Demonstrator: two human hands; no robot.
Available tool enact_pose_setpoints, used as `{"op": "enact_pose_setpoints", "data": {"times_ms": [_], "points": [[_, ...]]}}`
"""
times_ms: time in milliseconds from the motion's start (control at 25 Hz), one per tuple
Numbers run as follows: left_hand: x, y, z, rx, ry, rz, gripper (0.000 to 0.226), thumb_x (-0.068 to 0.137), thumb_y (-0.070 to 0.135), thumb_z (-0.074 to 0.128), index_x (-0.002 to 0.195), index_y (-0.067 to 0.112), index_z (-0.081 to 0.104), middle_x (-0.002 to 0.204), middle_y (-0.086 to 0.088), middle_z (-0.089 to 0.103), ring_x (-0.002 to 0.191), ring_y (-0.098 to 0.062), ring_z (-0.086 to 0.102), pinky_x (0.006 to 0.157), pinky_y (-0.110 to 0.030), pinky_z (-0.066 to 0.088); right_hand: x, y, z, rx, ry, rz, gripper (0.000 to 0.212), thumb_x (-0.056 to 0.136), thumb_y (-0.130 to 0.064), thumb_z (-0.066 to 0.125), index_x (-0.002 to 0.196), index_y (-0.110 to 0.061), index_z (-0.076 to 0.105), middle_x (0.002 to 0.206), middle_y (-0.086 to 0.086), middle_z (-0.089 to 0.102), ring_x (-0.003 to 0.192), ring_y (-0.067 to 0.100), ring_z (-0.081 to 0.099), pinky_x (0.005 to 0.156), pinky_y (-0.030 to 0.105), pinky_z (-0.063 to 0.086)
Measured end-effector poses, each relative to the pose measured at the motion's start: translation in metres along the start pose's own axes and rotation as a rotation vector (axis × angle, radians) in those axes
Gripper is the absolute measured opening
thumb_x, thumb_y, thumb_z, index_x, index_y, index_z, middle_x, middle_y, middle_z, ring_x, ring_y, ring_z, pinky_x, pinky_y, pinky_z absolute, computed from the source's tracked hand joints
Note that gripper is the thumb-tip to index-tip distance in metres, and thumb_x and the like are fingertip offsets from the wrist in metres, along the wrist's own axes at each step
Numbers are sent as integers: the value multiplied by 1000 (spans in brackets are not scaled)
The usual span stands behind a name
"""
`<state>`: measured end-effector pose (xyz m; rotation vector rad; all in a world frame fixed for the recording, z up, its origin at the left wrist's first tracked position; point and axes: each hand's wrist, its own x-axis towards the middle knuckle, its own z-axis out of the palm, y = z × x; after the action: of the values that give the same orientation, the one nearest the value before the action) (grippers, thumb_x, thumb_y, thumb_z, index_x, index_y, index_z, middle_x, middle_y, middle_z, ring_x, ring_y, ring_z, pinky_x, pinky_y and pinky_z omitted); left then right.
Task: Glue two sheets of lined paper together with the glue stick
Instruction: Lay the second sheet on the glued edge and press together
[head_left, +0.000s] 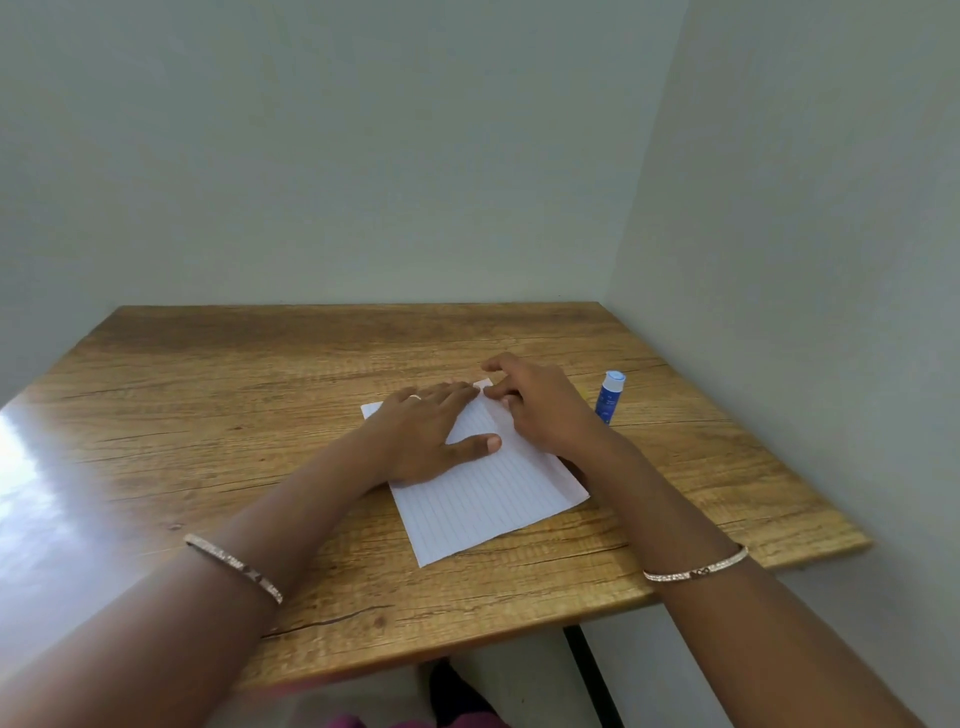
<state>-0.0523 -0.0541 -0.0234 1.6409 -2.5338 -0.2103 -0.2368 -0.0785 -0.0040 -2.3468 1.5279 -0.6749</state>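
Observation:
White lined paper lies on the wooden table, turned a little to the right. I cannot tell whether it is one sheet or two stacked. My left hand lies flat on its upper left part, fingers spread, thumb pointing right. My right hand rests on the sheet's far right corner, fingers curled down onto the edge. The glue stick, blue with a white cap, stands upright on the table just right of my right hand, apart from it.
The table sits in a corner, with walls close behind and on the right. Its front edge is near my body, and its right edge runs behind my right forearm. Glare covers the table's left side.

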Motion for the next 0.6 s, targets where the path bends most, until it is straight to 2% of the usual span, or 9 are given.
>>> {"op": "enact_pose_setpoints", "data": {"times_ms": [80,160,280,400,480,600], "points": [[1,-2,-1,5,-2,-10,89,89,79,29,159,25,16,167,2,20,151,-21,25,119,-45,13,-5,0,-3,-39,-33,-8,54,93,6,55,142,-17,50,130,7,69,127,18,60,103,31,50],[6,-2,-3,25,10,-10,97,80,85,28,157,27,22,165,4,26,147,-22,30,117,-48,15,-11,1,-6,-59,-34,-26,52,93,7,53,140,-14,52,131,8,68,126,19,61,103,38,52],[12,-2,-4,18,47,0,104,67,87,23,155,31,28,158,7,32,143,-22,31,115,-50,12,-16,2,-10,-140,-35,-79,43,96,4,49,135,-11,60,125,7,68,117,22,62,98,39,52],[17,-4,0,60,19,-6,109,65,90,15,158,33,17,165,8,20,151,-22,14,119,-54,4,-15,3,-10,-290,-133,-154,39,98,0,46,131,-10,65,123,6,66,116,23,58,98,39,49],[19,-4,4,84,15,-5,112,65,94,11,159,33,12,167,10,15,154,-19,9,119,-59,0,-15,2,-9,-360,-171,-159,37,97,-2,48,130,-11,63,124,5,63,118,22,55,97,37,49],[20,-5,10,72,30,-20,115,65,99,8,159,33,9,168,13,12,155,-16,6,119,-63,-6,-26,0,-7,-439,-200,-130,49,95,-3,53,143,-14,51,138,3,54,129,22,48,96,30,46]]}}
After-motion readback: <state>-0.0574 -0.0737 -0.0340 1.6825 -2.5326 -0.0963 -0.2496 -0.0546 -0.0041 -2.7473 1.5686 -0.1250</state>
